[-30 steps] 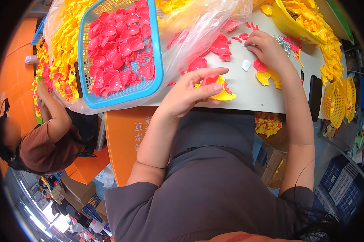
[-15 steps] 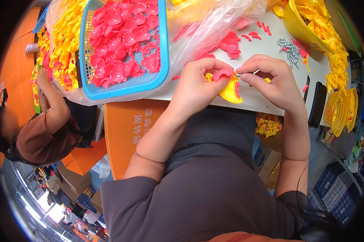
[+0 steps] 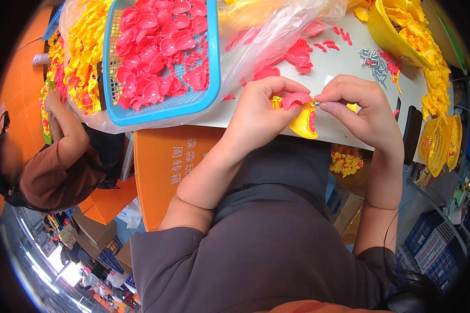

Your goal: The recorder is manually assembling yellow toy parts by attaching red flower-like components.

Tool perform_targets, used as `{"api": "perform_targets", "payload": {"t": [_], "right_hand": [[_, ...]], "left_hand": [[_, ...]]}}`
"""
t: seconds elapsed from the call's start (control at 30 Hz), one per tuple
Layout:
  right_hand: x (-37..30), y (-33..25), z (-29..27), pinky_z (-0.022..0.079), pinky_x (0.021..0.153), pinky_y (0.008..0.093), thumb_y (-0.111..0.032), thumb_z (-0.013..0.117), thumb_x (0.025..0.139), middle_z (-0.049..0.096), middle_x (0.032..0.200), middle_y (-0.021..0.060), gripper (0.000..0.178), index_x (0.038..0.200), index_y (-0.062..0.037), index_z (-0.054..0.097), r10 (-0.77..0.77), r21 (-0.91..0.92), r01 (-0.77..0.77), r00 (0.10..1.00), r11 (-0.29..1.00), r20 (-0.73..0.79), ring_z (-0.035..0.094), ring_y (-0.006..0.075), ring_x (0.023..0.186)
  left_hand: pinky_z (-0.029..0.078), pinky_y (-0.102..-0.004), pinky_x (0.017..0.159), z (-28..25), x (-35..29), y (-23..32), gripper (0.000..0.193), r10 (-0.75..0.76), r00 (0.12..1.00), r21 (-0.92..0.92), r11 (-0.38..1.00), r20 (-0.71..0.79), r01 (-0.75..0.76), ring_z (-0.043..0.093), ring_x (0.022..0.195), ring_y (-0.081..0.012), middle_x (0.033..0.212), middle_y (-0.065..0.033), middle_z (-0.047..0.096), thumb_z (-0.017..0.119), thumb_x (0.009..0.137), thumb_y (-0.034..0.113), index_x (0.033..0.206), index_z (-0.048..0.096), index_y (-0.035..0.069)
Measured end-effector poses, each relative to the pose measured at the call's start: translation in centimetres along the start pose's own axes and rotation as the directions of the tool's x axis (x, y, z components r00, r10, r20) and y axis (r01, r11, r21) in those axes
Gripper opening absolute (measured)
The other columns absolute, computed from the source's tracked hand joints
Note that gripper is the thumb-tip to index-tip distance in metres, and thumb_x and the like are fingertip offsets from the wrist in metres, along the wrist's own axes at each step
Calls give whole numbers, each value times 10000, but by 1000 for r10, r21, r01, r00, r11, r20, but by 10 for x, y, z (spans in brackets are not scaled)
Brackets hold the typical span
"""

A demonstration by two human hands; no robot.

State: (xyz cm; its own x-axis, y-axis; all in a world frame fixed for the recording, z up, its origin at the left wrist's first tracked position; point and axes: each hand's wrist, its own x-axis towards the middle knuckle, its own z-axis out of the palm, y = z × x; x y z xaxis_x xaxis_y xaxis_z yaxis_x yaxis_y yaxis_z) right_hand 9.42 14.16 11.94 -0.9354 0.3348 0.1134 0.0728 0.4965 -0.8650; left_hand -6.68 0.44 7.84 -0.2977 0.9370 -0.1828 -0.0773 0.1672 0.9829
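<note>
The right hand (image 3: 364,108) has come to the table's near edge (image 3: 344,136), pinching a metal pin (image 3: 316,104) at the yellow-and-pink piece (image 3: 302,127) the left hand (image 3: 258,107) grips; straight entry should help.

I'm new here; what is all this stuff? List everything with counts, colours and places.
Table: one, white, beneath the hands
Basket: one, blue, table's left side
Pink parts: many, pink, in the basket
Plastic sheeting: count unclear, clear, right of the basket
Yellow parts: many, yellow, left of the basket
Loose pins: many, silver, table's right
Tub: one, yellow, upper right
Small baskets: two, yellow, right of the table
Orange boxes: at least two, orange, lower left
Crates: several, blue, lower right
Co-worker: one, brown top, left
Held piece: one, yellow and pink, left hand
Held pin: one, silver, right fingertips
Left hand: one, bare, centre
Right hand: one, bare, right of centre
</note>
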Motion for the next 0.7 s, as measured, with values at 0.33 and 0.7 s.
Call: {"api": "perform_targets", "payload": {"t": [0.33, 0.7], "right_hand": [[-7, -7, 14, 470, 630, 228, 34, 664, 801, 637, 795, 85, 82, 882, 47, 666, 181, 16, -180, 980, 983, -79, 604, 124, 715], [-28, 16, 26, 515, 749, 232, -9, 645, 849, 640, 904, 53, 79, 909, 40, 631, 504, 553, -444, 862, 706, 48, 619, 77, 802]], "left_hand": [[513, -258, 792, -1, -1, 5, 188, 3, 1000, -7, 1000, -16, -4, 644, 855, -117, 891, -79, 704, 712, 784, 59, 951, 700, -27], [517, -239, 757, 10, -6, 5, 191, -19, 1000, 70, 997, 2, 18, 625, 825, -94, 884, -49, 686, 729, 776, 10, 962, 696, -17]]}}
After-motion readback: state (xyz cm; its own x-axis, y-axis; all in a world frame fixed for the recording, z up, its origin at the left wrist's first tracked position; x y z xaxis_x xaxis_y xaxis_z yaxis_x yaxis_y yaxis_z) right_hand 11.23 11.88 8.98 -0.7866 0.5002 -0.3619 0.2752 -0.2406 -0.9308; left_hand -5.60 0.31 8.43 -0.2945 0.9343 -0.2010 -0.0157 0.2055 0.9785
